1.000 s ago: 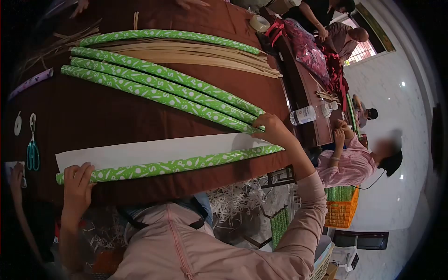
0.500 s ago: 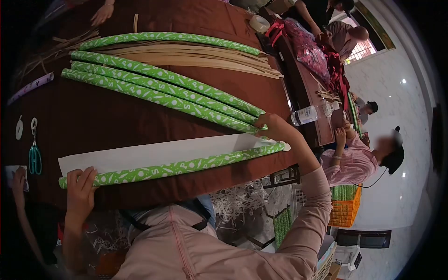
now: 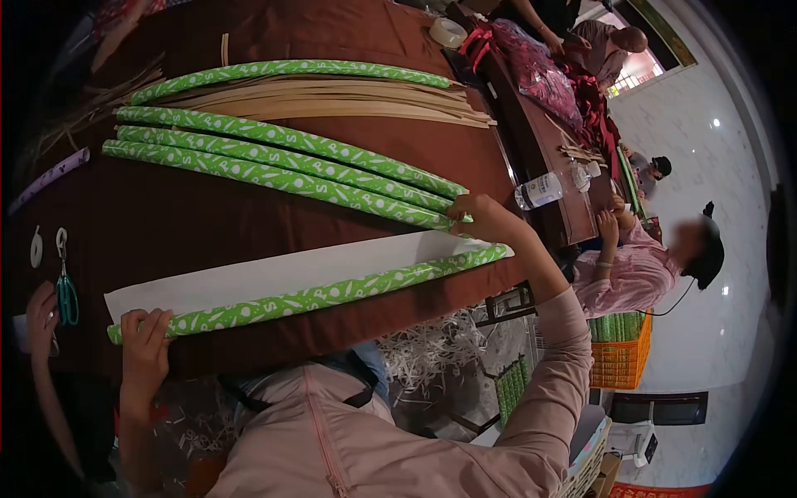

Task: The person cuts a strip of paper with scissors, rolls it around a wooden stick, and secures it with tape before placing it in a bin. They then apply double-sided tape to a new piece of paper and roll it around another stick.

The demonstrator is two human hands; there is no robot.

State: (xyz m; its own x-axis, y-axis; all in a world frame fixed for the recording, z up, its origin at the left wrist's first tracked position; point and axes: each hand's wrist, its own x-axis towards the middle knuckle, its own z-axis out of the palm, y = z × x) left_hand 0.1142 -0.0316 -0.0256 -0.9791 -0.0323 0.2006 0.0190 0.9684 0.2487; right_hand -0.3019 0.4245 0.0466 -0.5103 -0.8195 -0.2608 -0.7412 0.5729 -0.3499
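A green wrapping paper roll (image 3: 332,292) with white vegetable shapes and letters lies along the table's near edge, partly unrolled, its white underside (image 3: 274,270) facing up. My left hand (image 3: 145,353) is closed over the left end of this roll, fingers on top. Three finished green rolls (image 3: 274,170) lie side by side behind the sheet. My right hand (image 3: 486,217) has its fingers closed around the right end of the nearest of them, just above the sheet's right corner. Whether it also touches the sheet is hidden.
Another green roll (image 3: 290,68) lies on brown flat strips (image 3: 332,104) at the back. Teal-handled scissors (image 3: 66,290) and a tape ring (image 3: 36,247) are at left, near another person's hand (image 3: 41,319). A bottle (image 3: 540,191) stands right, by a person in pink (image 3: 635,270).
The view has shifted slightly. The other person's hand at left has moved up toward the scissors, and the hand at the top left has drawn back. My hands keep their places on the rolls.
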